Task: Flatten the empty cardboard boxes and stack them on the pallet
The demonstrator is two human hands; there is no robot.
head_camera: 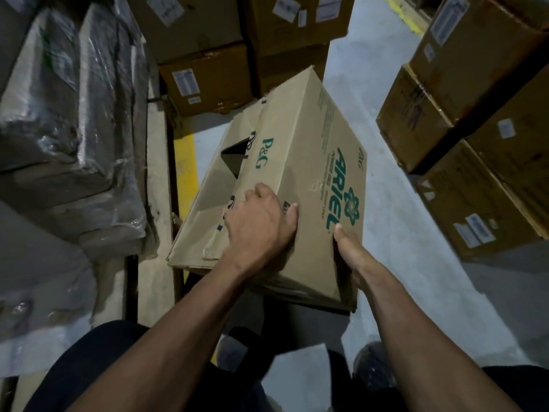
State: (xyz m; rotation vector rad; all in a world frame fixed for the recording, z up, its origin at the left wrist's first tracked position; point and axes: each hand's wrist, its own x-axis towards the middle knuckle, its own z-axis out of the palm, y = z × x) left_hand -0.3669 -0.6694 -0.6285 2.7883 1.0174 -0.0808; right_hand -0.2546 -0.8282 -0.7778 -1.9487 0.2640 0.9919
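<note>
- Cardboard box (297, 162) sits at the centre, tilted, still box-shaped; its left-facing flaps are loosely folded, and a dark gap between them shows nothing readable inside.
- Print on the box is green: "ARIEL" with a flower mark along the right panel, "P&G" on the upper panel, and a smaller "P&G" near the far right edge. Smaller lines beside "ARIEL" are too fine to read.
- Left hand (261, 224) lies on the box's near upper edge, fingers curled over onto the flap side, thumb stretched across the top panel.
- Right hand (347, 248) holds the box's near right side, thumb up against the printed panel by the "L" of "ARIEL"; its fingers are hidden behind the cardboard.
- Hands are apart, both gripping the box.
- Left of the box, plastic-wrapped bundles (68, 120) are stacked.
- Beyond the box, closed cartons (208, 81) bear white labels, unreadable.
- Right of the box, more stacked cartons (475, 120) stand on the grey floor (401, 263).
</note>
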